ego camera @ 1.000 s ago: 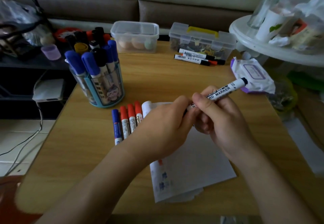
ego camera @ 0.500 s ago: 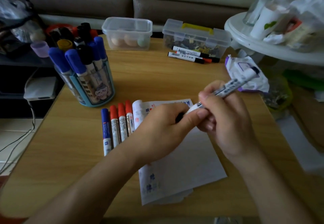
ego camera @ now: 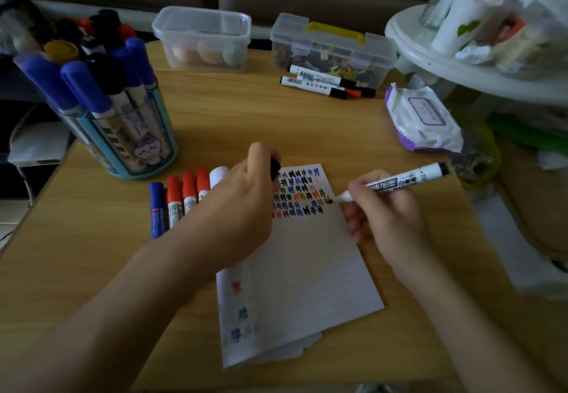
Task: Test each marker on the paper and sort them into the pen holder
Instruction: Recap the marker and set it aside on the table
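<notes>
My right hand point(ego camera: 385, 217) grips an uncapped white marker point(ego camera: 405, 180), its tip touching the right edge of the white paper point(ego camera: 304, 269) beside rows of coloured test marks. My left hand point(ego camera: 242, 208) rests on the paper's left part and pinches the black cap point(ego camera: 274, 169). Left of it lies a row of capped markers point(ego camera: 181, 200), one blue, then red ones and a white one. The round blue pen holder point(ego camera: 129, 134) stands at the back left, full of blue and black markers.
Three more markers point(ego camera: 325, 82) lie at the back in front of a clear box with a yellow handle point(ego camera: 333, 45). A clear tub point(ego camera: 203, 39) sits beside it. A wipes pack point(ego camera: 422, 117) lies right. A white round stand point(ego camera: 467, 63) crowds the right.
My left hand pulled the cap off and moved left. My right hand swung the marker down until its tip met the paper.
</notes>
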